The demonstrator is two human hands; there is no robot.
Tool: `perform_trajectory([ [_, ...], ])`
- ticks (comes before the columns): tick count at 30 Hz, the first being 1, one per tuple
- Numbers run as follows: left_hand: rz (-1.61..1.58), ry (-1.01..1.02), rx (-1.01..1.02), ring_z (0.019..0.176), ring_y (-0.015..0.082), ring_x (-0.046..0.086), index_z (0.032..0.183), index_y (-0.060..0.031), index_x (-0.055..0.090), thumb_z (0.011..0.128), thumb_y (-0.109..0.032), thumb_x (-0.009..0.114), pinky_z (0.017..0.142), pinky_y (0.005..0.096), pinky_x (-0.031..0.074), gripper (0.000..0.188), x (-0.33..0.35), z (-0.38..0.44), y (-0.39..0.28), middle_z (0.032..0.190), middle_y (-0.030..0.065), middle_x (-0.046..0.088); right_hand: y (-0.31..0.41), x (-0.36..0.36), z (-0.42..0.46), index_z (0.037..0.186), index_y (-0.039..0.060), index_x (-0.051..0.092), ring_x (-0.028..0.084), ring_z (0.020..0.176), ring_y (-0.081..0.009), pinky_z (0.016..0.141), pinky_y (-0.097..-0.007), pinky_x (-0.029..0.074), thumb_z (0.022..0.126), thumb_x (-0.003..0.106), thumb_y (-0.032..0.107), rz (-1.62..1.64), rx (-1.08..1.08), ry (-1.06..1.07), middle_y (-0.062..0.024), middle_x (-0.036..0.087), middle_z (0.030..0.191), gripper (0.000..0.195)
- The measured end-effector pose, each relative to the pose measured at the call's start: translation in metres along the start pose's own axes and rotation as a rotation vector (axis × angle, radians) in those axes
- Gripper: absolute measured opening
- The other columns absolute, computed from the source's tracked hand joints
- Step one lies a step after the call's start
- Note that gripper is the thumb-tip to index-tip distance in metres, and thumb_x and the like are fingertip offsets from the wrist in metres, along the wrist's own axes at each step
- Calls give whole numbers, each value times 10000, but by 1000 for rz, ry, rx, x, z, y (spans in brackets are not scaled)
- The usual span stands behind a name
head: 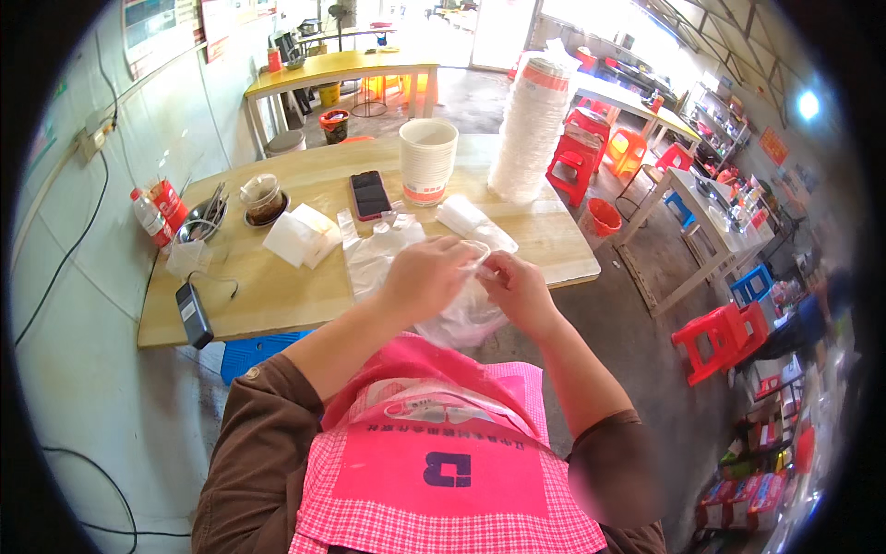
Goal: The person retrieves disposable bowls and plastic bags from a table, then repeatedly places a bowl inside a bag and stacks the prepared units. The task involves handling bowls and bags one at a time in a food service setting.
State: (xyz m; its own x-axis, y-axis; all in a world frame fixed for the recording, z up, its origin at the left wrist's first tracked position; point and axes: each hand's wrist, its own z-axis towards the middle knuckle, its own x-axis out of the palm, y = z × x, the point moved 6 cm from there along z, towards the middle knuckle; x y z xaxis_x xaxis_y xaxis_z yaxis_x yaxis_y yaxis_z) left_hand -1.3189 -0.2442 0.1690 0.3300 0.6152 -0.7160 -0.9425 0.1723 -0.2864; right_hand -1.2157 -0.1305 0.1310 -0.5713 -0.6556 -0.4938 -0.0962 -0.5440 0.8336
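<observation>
Over the near edge of the wooden table [304, 308], my left hand [430, 271] and my right hand [513, 287] pinch the gathered top of a thin translucent plastic bag [462, 320]. The bag hangs below my fingers, in front of my pink apron; what it holds, if anything, I cannot tell. Flat white plastic bags [370, 255] lie on the table beside my left hand, partly hidden by it. Just beyond my hands rests a roll of white plastic bags [476, 223].
Farther back stand stacked paper bowls [428, 163], a tall wrapped stack of bowls [529, 131] and a phone [370, 195]. To the left are napkins [302, 235], a metal bowl [202, 220], a plastic bottle [152, 220] and a power bank [194, 315]. A blue stool [259, 353] sits under the edge.
</observation>
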Motion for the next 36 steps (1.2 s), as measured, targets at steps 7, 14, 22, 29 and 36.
perform_trajectory([
  [7,-883,-128,-679,741,100,612,1054,20,602,869,-74,626,674,239,511,209,30,3,87,867,34,655,-20,-55,10,1164,57,594,625,845,-267,776,-363,499,782,701,118,-519,-129,-28,-131,642,1054,400],
  [14,-1165,-261,-469,844,115,594,1019,-12,589,890,-21,594,750,266,496,129,37,8,33,924,48,621,14,-2,-7,1130,32,606,617,984,-263,862,-330,479,868,601,55,39,-216,241,-158,624,1074,262],
  [22,-990,223,198,860,257,613,945,-51,635,836,-25,644,740,345,493,112,45,-23,-44,940,91,626,-68,29,54,1507,137,170,371,1328,-255,1020,-372,422,864,640,101,1129,168,-235,-108,308,1480,797],
  [29,-745,310,218,1054,323,595,998,-41,624,842,-64,637,952,406,461,158,53,-41,-5,1030,119,633,-46,-39,65,1322,97,503,371,1312,-274,987,-425,429,831,709,238,366,-187,-512,-79,380,1416,551],
  [36,-430,-305,-600,924,279,618,1026,-22,580,813,-106,678,830,381,500,249,9,51,198,1049,124,643,-8,-53,61,1124,135,662,339,1338,-399,1083,-516,296,710,805,324,-454,-369,-296,-190,377,1443,477],
])
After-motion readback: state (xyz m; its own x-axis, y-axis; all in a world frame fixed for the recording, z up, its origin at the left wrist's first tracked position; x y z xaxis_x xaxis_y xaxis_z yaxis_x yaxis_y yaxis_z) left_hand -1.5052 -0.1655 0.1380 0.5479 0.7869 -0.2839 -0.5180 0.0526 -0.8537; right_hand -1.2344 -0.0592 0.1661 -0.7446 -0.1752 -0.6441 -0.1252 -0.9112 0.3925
